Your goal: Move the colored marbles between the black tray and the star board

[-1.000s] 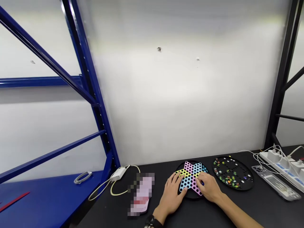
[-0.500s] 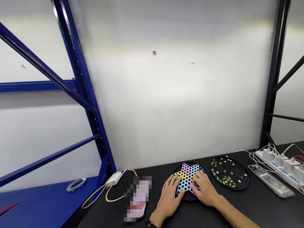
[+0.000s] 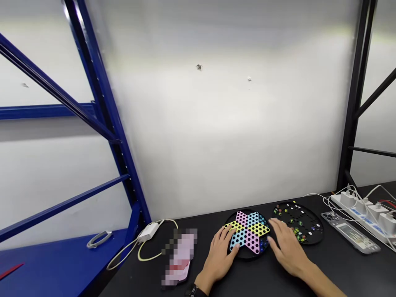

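Star (image 3: pixel 246 232) is lying in the round tray (image 3: pixel 247 258) at the lower centre-right of the frame. Left hand (image 3: pixel 218 252) is resting on its left side, fingers spread flat, clasping nothing. Right hand (image 3: pixel 289 249) is reaching beside the tray's right edge, fingers extended and released. Marbles (image 3: pixel 300 223) are lying in the second tray (image 3: pixel 316 236), lower right.

Black band (image 3: pixel 197 291) on left wrist (image 3: pixel 205 281) (pale glints on it); right forearm (image 3: pixel 318 279) bare.
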Tool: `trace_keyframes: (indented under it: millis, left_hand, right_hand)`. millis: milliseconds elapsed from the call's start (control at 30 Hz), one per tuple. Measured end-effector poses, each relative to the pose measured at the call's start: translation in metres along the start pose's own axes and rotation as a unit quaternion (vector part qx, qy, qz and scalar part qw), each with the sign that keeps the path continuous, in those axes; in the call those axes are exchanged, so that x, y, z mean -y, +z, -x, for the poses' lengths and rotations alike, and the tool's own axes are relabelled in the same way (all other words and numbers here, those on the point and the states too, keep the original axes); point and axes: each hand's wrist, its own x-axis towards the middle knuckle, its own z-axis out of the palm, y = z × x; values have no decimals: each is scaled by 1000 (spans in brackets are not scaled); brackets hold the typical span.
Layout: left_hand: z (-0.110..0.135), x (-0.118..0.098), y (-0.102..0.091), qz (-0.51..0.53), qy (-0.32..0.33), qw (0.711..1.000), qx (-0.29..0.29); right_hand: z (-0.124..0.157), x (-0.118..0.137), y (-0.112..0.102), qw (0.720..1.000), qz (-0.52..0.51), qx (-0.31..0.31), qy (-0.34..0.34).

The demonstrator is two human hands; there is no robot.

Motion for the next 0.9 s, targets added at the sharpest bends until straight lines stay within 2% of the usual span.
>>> trace_keyframes:
  millis: [33, 100, 167, 233, 367, 500, 567, 633, 700, 733, 767, 800, 900]
  left_hand:
    - [0, 0, 0, 2, -1, 1000, 3]
    - [0, 0, 0, 4, -5, 1000, 8]
    - [0, 0, 1, 4, -7, 1000, 5]
    - [0, 0, 1, 3, -5, 1000, -2]
    - [-1, 1, 2, -1, 1, 1000, -5]
    - [-1, 1, 2, 1, -1, 1000, -4]
    - [-1, 0, 1, 1, -6, 1000, 3]
    - [-1, 0, 0, 3, -9, 1000, 9]
    - [-1, -1, -1, 5, -9, 1000, 10]
    - [0, -1, -1, 6, -9, 1000, 9]
    - [0, -1, -1, 5, -10, 1000, 8]
    - [0, -1, -2, 5, -11, 1000, 7]
    - [1, -1, -2, 9, -14, 1000, 7]
  right_hand:
    - [0, -12, -7, 998, 31, -22, 46]
    - [3, -38, -19, 989, 99, -28, 107]
    - [9, -63, -26, 979, 154, -14, 131]
    - [17, -81, -27, 977, 165, -4, 138]
    - [25, -94, -24, 986, 55, 16, 157]
    - [15, -94, -30, 974, -77, 16, 211]
    - [6, -96, -38, 944, -214, -4, 250]
    - [-3, -97, -46, 872, -388, -54, 296]
    - [-12, -98, -52, 794, -502, -102, 327]
    - [-16, -99, -52, 780, -518, -110, 333]
    - [-19, -98, -51, 790, -507, -104, 330]
    - [-22, -98, -49, 820, -469, -88, 317]
    - [-26, -97, -36, 935, -260, -23, 241]
